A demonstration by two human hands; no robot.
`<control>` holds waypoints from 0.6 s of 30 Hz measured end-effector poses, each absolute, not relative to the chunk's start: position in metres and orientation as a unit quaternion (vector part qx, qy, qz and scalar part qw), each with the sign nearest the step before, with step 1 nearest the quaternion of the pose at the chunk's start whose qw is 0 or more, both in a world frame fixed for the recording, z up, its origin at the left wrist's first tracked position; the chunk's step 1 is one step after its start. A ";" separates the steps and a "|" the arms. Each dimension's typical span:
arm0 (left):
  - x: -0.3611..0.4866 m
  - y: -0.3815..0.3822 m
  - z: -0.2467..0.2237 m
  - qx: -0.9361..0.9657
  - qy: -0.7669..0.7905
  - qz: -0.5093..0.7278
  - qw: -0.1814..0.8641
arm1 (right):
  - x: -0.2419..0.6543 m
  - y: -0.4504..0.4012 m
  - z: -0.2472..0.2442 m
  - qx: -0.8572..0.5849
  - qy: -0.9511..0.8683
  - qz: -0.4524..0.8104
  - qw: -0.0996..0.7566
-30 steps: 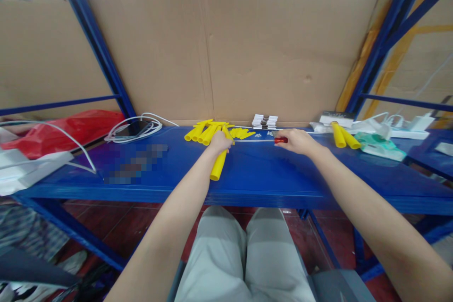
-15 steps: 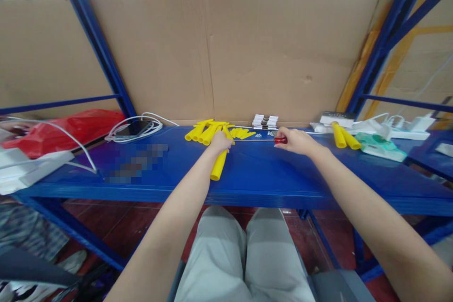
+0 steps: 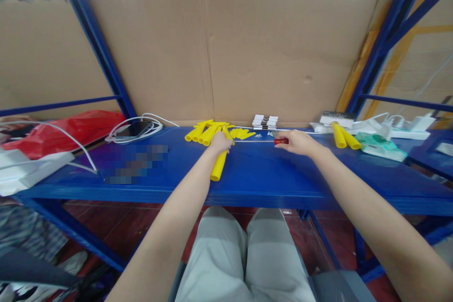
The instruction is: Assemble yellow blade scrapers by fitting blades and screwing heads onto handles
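Note:
My left hand is closed round a yellow tube, whose wide end points toward me. A screwdriver with a red handle is gripped in my right hand, and its thin metal shaft runs left toward the tube. Behind my left hand lie several yellow tubes, and small yellow pieces sit to their right. White stacked parts stand near the cardboard, with small metallic bits in front of them.
On the left of the blue table are a red bag, a coiled white cable and a phone. Two yellow tubes and a green-white packet lie on the right. Cardboard closes the back.
The screwdriver's handle and shaft show slightly more clearly, as the fingers of my right hand have shifted a little. My left hand stays on the yellow tube.

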State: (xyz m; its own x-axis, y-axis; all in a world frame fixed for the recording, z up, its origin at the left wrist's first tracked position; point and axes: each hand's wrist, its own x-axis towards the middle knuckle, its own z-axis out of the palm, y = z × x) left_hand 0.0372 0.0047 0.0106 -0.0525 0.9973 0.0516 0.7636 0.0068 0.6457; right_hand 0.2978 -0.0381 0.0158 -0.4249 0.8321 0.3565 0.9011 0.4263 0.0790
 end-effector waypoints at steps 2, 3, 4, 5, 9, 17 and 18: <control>0.037 0.005 0.010 0.654 0.672 0.272 0.215 | 0.298 -0.038 0.016 -0.517 -0.837 -0.116 0.140; 0.036 0.005 0.010 0.655 0.671 0.273 0.214 | 0.299 -0.038 0.016 -0.517 -0.837 -0.111 0.143; 0.036 0.005 0.009 0.655 0.671 0.273 0.213 | 0.299 -0.037 0.015 -0.517 -0.837 -0.108 0.144; 0.036 0.005 0.009 0.655 0.672 0.272 0.214 | 0.299 -0.037 0.015 -0.517 -0.837 -0.106 0.146; 0.036 0.003 0.010 0.655 0.670 0.275 0.216 | 0.301 -0.036 0.014 -0.511 -0.841 -0.101 0.149; 0.037 0.005 0.009 0.646 0.675 0.274 0.228 | 0.299 -0.036 0.015 -0.510 -0.842 -0.083 0.157; 0.038 0.005 0.009 0.644 0.677 0.274 0.227 | 0.299 -0.036 0.015 -0.510 -0.842 -0.083 0.158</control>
State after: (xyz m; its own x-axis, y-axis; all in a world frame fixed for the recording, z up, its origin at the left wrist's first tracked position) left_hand 0.0376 0.0050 0.0093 -0.0662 0.9968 0.0459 0.7478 0.0191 0.6636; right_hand 0.2994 -0.0364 0.0154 -0.4306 0.8320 0.3497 0.8842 0.4667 -0.0218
